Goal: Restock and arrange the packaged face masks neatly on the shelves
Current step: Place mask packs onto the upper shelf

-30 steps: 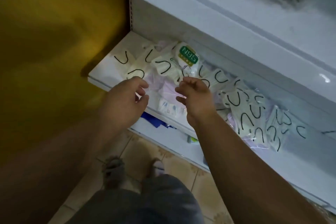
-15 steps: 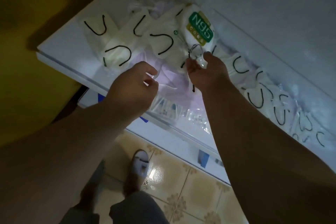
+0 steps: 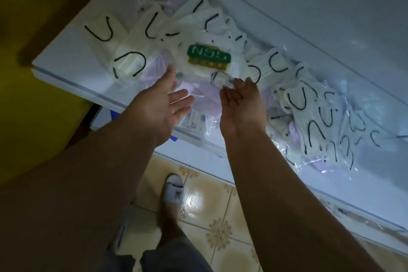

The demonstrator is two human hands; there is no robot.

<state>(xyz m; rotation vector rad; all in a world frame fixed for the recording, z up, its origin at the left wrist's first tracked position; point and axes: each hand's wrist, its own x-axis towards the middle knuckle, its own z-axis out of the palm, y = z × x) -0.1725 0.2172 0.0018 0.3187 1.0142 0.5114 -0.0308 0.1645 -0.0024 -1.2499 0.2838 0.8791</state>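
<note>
Beige patterned floor tiles [image 3: 205,201] nearest, with a white slipper [image 3: 173,192] on one foot and grey shorts [image 3: 167,256] at the bottom edge. Above that, two bare forearms reaching up to the white shelf [image 3: 66,55]. Left hand [image 3: 162,104] palm up, fingers straight and spread, thumb tip touching or just under the near edge of the N95 pack [image 3: 207,57], nothing gripped. Right hand [image 3: 239,99] palm up too, fingers loosely cupped, tips at the crinkled clear wrap just below that pack; actual contact hard to tell, no clear grip on anything. Lower shelf edge [image 3: 198,139] just behind the hands, with something blue on it, too hidden to identify. On the upper shelf deck: loose heap of packaged face masks [image 3: 132,59] in clear plastic, cream-white with black ear loops, some lilac ones [image 3: 205,99] underneath. Heap overlapping, unaligned, running from left end diagonally along to the right [image 3: 309,121], a few packs overhanging the front lip. N95 pack with green label lying flat on top, mid-heap, between the two hands and beyond them. White back panel [image 3: 309,6] behind the shelf; yellow wall [image 3: 33,17] far left.
</note>
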